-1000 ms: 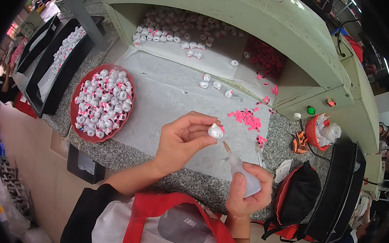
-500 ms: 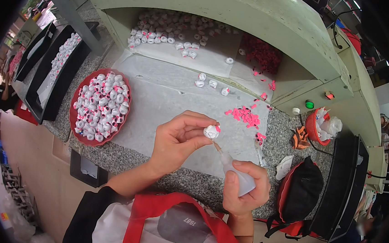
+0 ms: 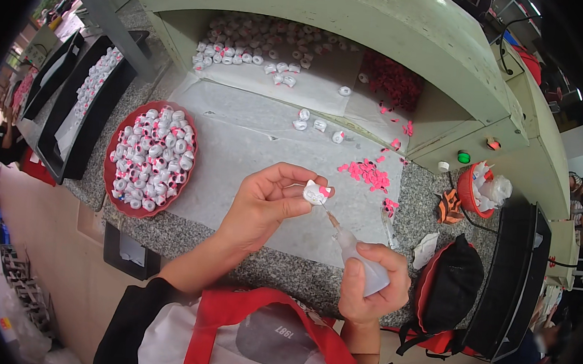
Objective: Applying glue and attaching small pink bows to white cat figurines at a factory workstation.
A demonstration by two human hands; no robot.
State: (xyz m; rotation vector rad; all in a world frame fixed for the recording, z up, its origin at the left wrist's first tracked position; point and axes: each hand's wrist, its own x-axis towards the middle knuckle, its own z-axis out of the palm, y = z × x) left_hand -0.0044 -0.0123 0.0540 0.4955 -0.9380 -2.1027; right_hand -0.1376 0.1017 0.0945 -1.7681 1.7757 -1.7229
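Between the thumb and fingers of my left hand (image 3: 260, 203) is a small white cat-head figurine (image 3: 315, 193) with a pink bow at its right side. My right hand (image 3: 374, 284) is wrapped round a translucent squeeze bottle (image 3: 365, 264), its thin needle tip pointing up-left, close to the figurine's lower edge; whether it touches I cannot tell. Beyond my hands, a pile of pink bow pieces (image 3: 367, 175) lies on the white sheet (image 3: 239, 154). A few white figurines (image 3: 319, 125) stand farther back on the sheet.
At the left is a red scalloped tray (image 3: 108, 191) heaped with bowed figurines. A pale green shelf box (image 3: 332, 11) spans the back, holding more white heads and pink pieces. To the right are an orange basket (image 3: 465, 193), a black bag (image 3: 454, 284) and black trays (image 3: 513, 281).
My left hand has turned the figurine, so its face and ears now show. The bottle in my right hand has shifted slightly right and down.
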